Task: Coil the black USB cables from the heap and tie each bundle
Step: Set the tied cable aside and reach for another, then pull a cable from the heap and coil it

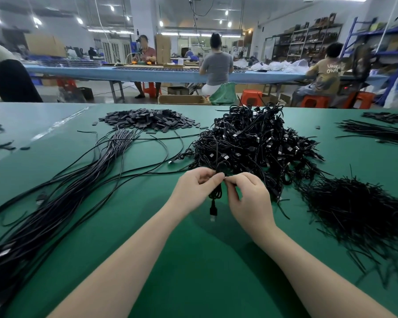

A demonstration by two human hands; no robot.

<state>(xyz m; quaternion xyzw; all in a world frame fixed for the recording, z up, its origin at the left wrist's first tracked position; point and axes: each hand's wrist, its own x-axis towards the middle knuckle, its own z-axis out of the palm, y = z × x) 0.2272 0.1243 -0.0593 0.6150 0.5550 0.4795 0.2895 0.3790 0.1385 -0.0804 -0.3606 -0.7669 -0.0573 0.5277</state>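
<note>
A coiled black USB cable bundle (216, 193) hangs between my two hands above the green table (193, 260), its plug (213, 212) dangling below. My left hand (194, 189) pinches the bundle's top from the left. My right hand (248, 196) pinches the same spot from the right, fingertips touching the left hand's. A thin tie there is too small to make out. Just behind my hands rises a heap of tied cable bundles (253, 143). Long uncoiled black cables (62, 198) lie stretched along the left of the table.
A pile of thin black twist ties (354, 210) lies at the right. Small dark flat pieces (147, 121) are heaped at the back. More ties (377, 131) sit far right. Behind the table, three people sit at a blue bench (147, 74).
</note>
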